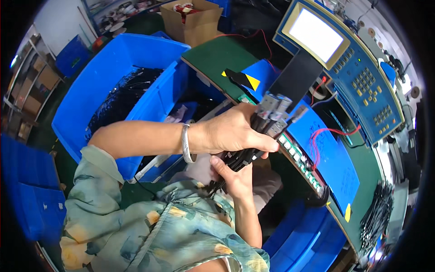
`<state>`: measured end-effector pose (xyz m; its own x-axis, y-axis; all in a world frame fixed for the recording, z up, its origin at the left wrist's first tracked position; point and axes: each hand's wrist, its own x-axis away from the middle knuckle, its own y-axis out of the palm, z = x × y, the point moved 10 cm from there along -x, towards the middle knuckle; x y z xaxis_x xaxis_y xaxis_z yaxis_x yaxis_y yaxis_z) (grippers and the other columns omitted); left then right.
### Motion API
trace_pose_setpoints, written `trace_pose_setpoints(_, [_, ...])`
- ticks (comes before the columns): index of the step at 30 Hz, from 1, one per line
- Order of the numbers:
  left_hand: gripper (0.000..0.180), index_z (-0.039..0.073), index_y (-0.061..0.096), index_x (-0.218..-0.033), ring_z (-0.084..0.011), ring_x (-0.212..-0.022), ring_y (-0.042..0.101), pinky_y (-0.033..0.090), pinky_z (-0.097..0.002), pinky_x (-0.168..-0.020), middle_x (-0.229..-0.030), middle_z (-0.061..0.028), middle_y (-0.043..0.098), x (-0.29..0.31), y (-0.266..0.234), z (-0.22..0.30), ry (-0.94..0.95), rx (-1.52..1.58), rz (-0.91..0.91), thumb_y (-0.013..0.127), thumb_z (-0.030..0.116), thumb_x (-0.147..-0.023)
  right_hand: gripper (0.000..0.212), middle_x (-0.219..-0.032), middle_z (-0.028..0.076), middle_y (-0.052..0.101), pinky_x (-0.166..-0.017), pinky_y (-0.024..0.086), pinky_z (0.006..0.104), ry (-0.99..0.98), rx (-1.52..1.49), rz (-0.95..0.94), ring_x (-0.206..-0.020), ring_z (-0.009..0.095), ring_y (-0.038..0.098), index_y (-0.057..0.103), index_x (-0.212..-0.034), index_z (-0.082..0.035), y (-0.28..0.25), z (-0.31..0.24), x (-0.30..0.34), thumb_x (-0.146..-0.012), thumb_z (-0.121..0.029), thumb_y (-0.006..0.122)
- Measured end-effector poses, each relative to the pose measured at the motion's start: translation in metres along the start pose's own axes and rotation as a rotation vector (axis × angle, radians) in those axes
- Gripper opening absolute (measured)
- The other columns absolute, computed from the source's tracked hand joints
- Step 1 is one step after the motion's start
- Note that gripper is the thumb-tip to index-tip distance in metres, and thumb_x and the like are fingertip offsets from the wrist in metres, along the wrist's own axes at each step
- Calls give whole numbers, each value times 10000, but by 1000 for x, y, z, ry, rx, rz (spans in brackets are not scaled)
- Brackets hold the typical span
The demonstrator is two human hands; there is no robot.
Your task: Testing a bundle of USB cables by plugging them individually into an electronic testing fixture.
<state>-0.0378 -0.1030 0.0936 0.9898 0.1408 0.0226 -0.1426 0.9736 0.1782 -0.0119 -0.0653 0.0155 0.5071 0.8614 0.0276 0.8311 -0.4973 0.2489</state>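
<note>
A bundle of black cables with silver metal plugs at its upper end is held in front of my body, tilted up to the right. My left hand, with a silver bangle on the wrist, is closed round the bundle just below the plugs, thumb pointing right. Lower down, my right hand grips the same cables, its thumb lying across them. Loose cable ends hang beneath the hands near my lap.
A blue bin containing black cables stands at left. The green bench carries a tester with a lit screen, a blue board, a strip of sockets, red wires and another cable pile. Below sits another blue bin.
</note>
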Motion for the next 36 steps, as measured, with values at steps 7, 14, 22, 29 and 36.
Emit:
trace_pose_setpoints(7, [270, -4, 514, -910, -197, -663, 588, 475, -285, -642, -755, -117, 590, 1, 16, -65, -50, 312, -263, 639, 79, -685, 202, -475, -20, 447, -343, 280, 203, 225, -80, 143, -382, 45, 383, 479, -615, -40, -20, 55, 27, -790, -82, 571])
trace_pose_setpoints(14, [222, 9, 497, -868, -147, -601, 527, 451, -272, -542, -665, -79, 533, 1, 8, -97, -98, 446, -184, 630, 142, -751, 277, -808, 38, 547, -658, 429, 244, 83, 300, 118, -719, 112, 525, 514, -929, 31, -47, 38, 44, -737, -123, 641])
trace_pose_setpoints(22, [131, -3, 537, -773, -138, -549, 527, 435, -246, -510, -615, -76, 537, 5, 40, -82, -141, 324, -395, 632, 68, -718, 406, -1225, 204, 413, -942, 306, 373, -900, 572, 369, -1139, 285, 405, 347, -1239, 12, -63, -129, 35, -882, -174, 397])
trace_pose_setpoints(29, [173, -15, 572, -732, -126, -660, 555, 436, -258, -600, -670, -72, 593, 14, 18, -53, 438, -77, -199, 668, 106, -654, 522, -916, 174, 573, -672, 436, 362, -744, 1282, -251, -774, 348, 553, 522, -994, 32, 36, -112, 2, -786, -447, 508])
trace_pose_setpoints(36, [153, 17, 533, -756, -112, -598, 530, 421, -248, -575, -637, -35, 540, 13, 6, -63, 206, 521, -97, 642, 121, -729, 840, -1275, 225, 330, -974, 267, 363, -799, 569, 89, -1161, 280, 372, 193, -1305, 21, -38, -87, 25, -737, -458, 584])
